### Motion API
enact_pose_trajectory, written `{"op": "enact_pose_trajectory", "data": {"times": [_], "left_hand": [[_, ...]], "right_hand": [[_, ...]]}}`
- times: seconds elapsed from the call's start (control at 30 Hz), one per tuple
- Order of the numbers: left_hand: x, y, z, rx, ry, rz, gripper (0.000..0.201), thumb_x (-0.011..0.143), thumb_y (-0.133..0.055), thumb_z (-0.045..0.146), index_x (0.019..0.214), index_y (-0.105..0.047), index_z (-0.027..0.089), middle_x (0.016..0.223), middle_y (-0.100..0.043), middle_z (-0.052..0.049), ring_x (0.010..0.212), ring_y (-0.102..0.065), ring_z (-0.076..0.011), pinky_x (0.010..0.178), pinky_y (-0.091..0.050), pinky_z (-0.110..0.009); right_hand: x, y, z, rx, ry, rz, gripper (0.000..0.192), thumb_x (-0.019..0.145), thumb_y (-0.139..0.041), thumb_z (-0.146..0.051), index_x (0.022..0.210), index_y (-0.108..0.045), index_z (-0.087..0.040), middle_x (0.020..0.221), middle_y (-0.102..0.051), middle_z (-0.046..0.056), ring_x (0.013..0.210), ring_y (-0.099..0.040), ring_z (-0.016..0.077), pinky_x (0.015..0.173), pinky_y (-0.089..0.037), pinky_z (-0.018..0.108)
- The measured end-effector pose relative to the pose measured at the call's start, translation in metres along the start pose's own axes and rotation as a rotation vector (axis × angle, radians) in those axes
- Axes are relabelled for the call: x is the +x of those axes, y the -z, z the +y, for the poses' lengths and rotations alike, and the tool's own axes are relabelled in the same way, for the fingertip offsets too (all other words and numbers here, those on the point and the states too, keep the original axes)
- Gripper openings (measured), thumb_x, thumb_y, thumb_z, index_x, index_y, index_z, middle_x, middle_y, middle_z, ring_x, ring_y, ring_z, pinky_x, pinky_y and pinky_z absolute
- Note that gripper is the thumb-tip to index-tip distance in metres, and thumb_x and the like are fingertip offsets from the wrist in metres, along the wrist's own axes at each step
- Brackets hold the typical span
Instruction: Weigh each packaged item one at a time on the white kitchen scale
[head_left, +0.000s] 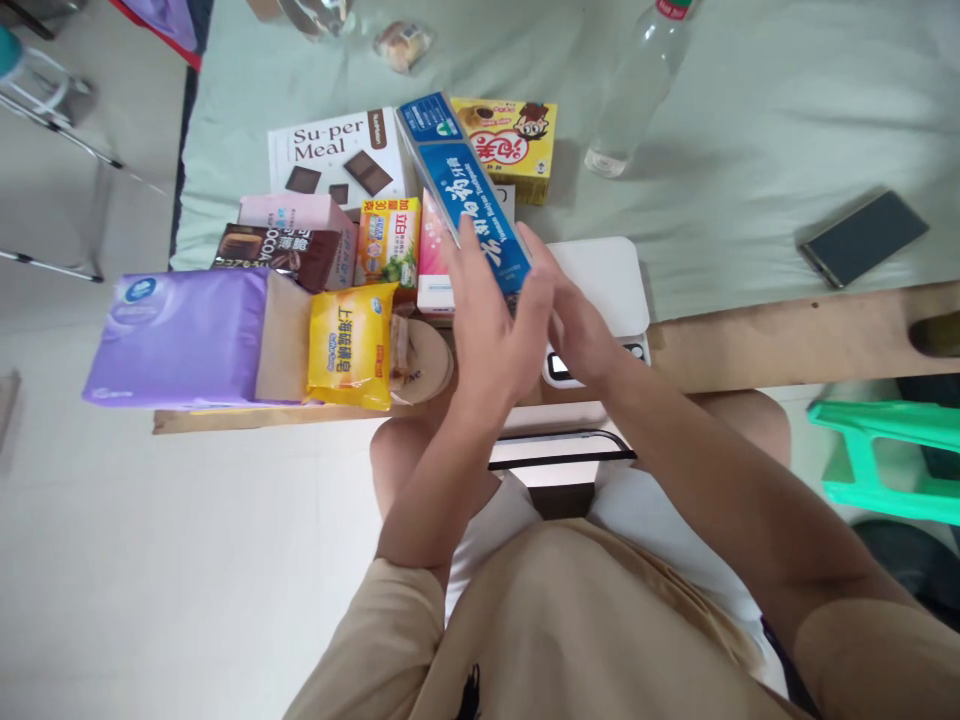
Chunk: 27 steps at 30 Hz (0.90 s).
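Observation:
My left hand (491,320) and my right hand (574,320) together hold a long blue toothpaste box (461,185), gripping its near end while the far end points away and to the left over other boxes. Under my hands sits a white kitchen scale (607,275) with a small display (559,365) at its near edge. Packaged goods lie to the left of the hands: a yellow soap pack (351,345), a pink box (433,265) and an orange-yellow box (388,240).
A purple tissue pack (176,340), a cocoa box (274,255), a Su-per Meal box (337,155) and a yellow snack box (514,140) crowd the table's left. A clear bottle (637,85) and dark phone (862,238) lie right. A green stool (885,460) stands beside my knee.

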<state>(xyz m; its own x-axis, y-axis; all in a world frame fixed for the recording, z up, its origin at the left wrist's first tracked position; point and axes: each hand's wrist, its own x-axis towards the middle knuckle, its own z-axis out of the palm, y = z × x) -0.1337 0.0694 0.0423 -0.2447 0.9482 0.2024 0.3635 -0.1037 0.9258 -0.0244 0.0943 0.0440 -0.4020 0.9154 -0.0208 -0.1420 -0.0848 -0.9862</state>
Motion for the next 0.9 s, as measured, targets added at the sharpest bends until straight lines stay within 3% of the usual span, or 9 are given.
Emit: {"op": "enact_pose_trajectory", "data": {"times": [0.1, 0.27, 0.37, 0.47, 0.57, 0.67, 0.77, 0.9], "left_hand": [[-0.016, -0.004, 0.017, 0.005, -0.043, -0.065, 0.074, 0.099, -0.055, 0.066, 0.162, -0.033, 0.033, 0.182, -0.027, -0.005, 0.176, -0.014, -0.0263, 0.146, -0.024, -0.055], [-0.046, -0.016, 0.042, -0.015, -0.121, -0.216, 0.087, 0.097, -0.043, 0.081, 0.166, -0.031, 0.029, 0.182, -0.025, -0.012, 0.177, 0.001, -0.032, 0.142, -0.026, -0.064], [-0.063, -0.028, 0.047, -0.032, -0.165, -0.299, 0.088, 0.099, -0.04, 0.08, 0.168, -0.026, 0.028, 0.182, -0.023, -0.014, 0.176, 0.001, -0.0336, 0.141, -0.027, -0.063], [-0.076, -0.041, 0.042, -0.063, -0.207, -0.349, 0.084, 0.101, -0.042, 0.072, 0.17, -0.02, 0.027, 0.184, -0.015, -0.015, 0.176, -0.001, -0.038, 0.139, -0.028, -0.068], [-0.085, -0.053, 0.033, -0.053, -0.205, -0.372, 0.09, 0.098, -0.052, 0.068, 0.172, -0.016, 0.03, 0.186, -0.007, -0.013, 0.175, 0.004, -0.04, 0.137, -0.03, -0.071], [-0.088, -0.061, 0.025, -0.021, -0.225, -0.379, 0.094, 0.098, -0.051, 0.069, 0.174, -0.011, 0.03, 0.187, 0.001, -0.012, 0.175, 0.009, -0.037, 0.139, -0.028, -0.068], [-0.087, -0.061, 0.02, -0.002, -0.229, -0.403, 0.095, 0.099, -0.05, 0.067, 0.173, -0.01, 0.024, 0.186, 0.006, -0.02, 0.175, 0.009, -0.0383, 0.138, -0.024, -0.07], [-0.081, -0.054, 0.02, -0.002, -0.18, -0.465, 0.091, 0.099, -0.054, 0.061, 0.17, -0.018, 0.018, 0.184, -0.001, -0.026, 0.175, 0.006, -0.0423, 0.136, -0.024, -0.074]], "right_hand": [[-0.023, 0.014, -0.01, -0.025, 0.006, 0.001, 0.088, 0.098, -0.054, -0.073, 0.169, -0.032, -0.025, 0.179, -0.034, 0.0, 0.169, -0.033, 0.0201, 0.146, -0.026, 0.039], [-0.079, 0.029, -0.013, -0.031, -0.054, 0.163, 0.083, 0.097, -0.059, -0.067, 0.17, -0.034, -0.035, 0.182, -0.026, -0.002, 0.17, -0.032, 0.0231, 0.141, -0.037, 0.035], [-0.108, 0.044, -0.002, -0.068, -0.005, 0.242, 0.082, 0.094, -0.063, -0.064, 0.169, -0.036, -0.04, 0.181, -0.029, -0.001, 0.167, -0.039, 0.0253, 0.138, -0.04, 0.04], [-0.127, 0.064, 0.011, -0.096, 0.001, 0.194, 0.086, 0.093, -0.063, -0.066, 0.17, -0.031, -0.044, 0.182, -0.024, -0.002, 0.166, -0.041, 0.0258, 0.137, -0.042, 0.042], [-0.136, 0.079, 0.018, -0.103, -0.038, 0.153, 0.087, 0.093, -0.058, -0.072, 0.171, -0.026, -0.048, 0.183, -0.022, -0.005, 0.168, -0.037, 0.0257, 0.138, -0.042, 0.046], [-0.139, 0.085, 0.023, -0.095, -0.035, 0.163, 0.084, 0.094, -0.061, -0.067, 0.17, -0.028, -0.051, 0.182, -0.024, -0.008, 0.169, -0.034, 0.0222, 0.136, -0.044, 0.041], [-0.138, 0.085, 0.025, -0.102, -0.044, 0.167, 0.082, 0.097, -0.059, -0.064, 0.171, -0.026, -0.049, 0.182, -0.023, -0.008, 0.169, -0.034, 0.0209, 0.137, -0.044, 0.042], [-0.136, 0.083, 0.023, -0.134, -0.034, 0.092, 0.088, 0.099, -0.05, -0.073, 0.174, -0.016, -0.043, 0.182, -0.024, -0.001, 0.166, -0.041, 0.0246, 0.133, -0.047, 0.051]]}}
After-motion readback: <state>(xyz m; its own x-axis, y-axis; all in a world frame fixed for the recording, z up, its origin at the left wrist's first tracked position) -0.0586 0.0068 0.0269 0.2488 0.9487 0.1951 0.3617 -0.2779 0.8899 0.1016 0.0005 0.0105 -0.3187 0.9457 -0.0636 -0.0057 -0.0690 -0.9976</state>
